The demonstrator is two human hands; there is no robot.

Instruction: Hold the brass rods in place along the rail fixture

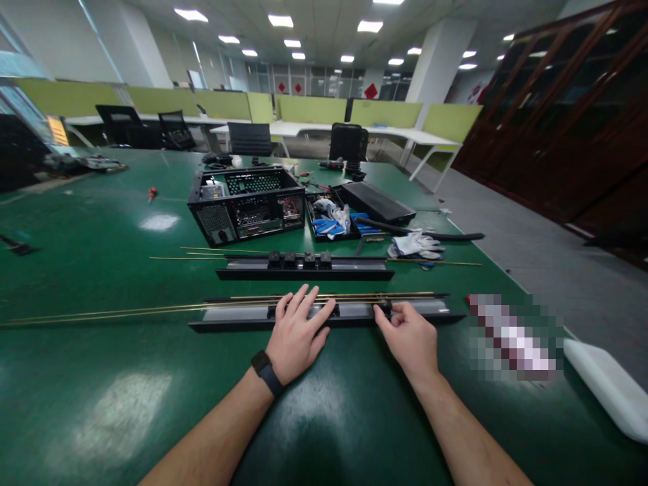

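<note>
A long black channel (227, 327) with a grey inner face lies across the green table in front of me. Thin brass-coloured rods (152, 311) run along it and stick out far to the left. My left hand (298, 334), with a dark watch on the wrist, lies over the channel, fingers spread on the rods and partly hiding small black blocks (272, 312). Further right, my right hand (409, 332) has thumb and fingers closed around another small black block (385, 305) in the channel. Its far side is hidden by the fingers.
Behind lies a second black channel (253, 274) with several black blocks (310, 260) and rods. Beyond it stand an open computer case (248, 209) and a tray of gloves (331, 219). More gloves (418, 244), a blurred-out item (514, 337) and a white block (607, 388) are at right.
</note>
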